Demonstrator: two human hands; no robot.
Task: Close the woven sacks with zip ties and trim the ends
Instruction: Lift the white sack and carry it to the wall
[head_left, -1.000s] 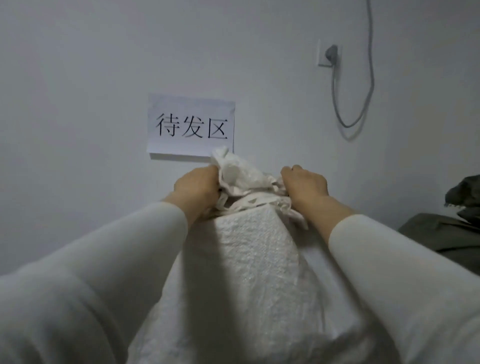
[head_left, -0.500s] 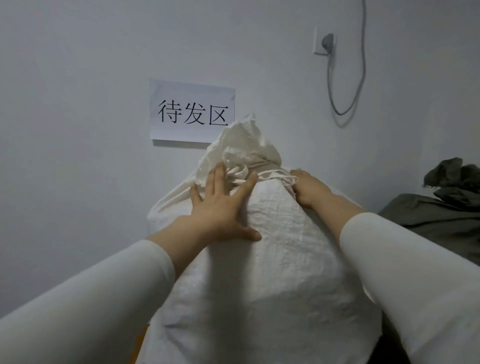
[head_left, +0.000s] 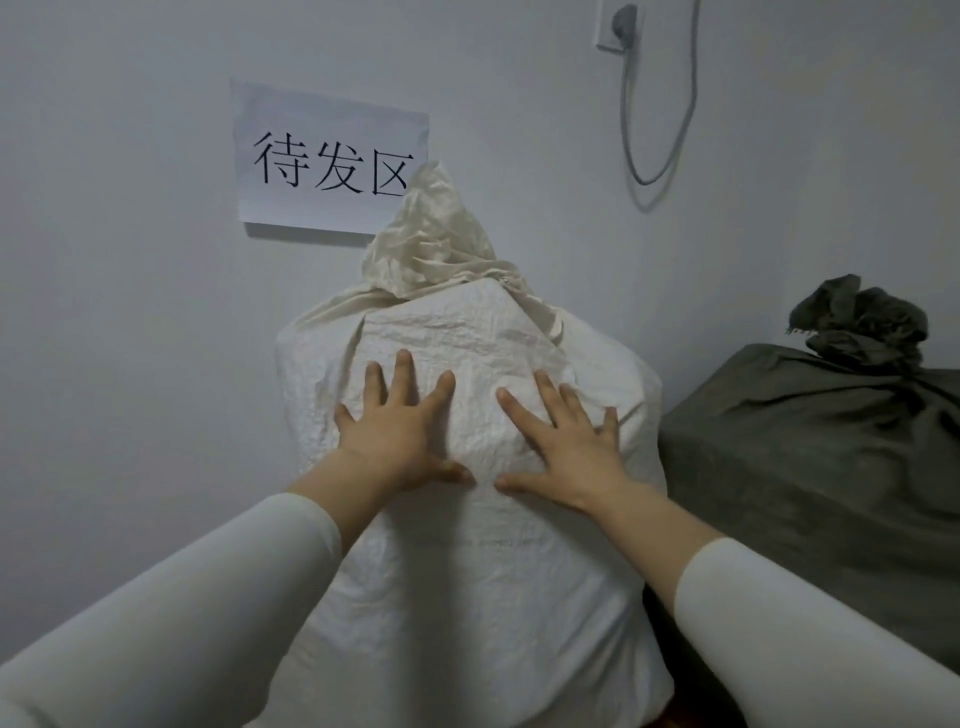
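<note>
Two sacks are seen in the head view: a tall white woven sack (head_left: 467, 597) against the wall, its bottom cut off, and a dark grey sack (head_left: 810, 457) beside it. The tie at its bunched neck is hidden. The left hand (head_left: 395, 436) and right hand (head_left: 566, 447) are pressed flat on the white sack, fingers spread.

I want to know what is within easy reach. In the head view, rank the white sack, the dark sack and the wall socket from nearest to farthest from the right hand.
1. The white sack: straight ahead, the right hand lies flat on its front.
2. The dark sack: to the right, beside the white one.
3. The wall socket: high up, above and behind both sacks.
</note>
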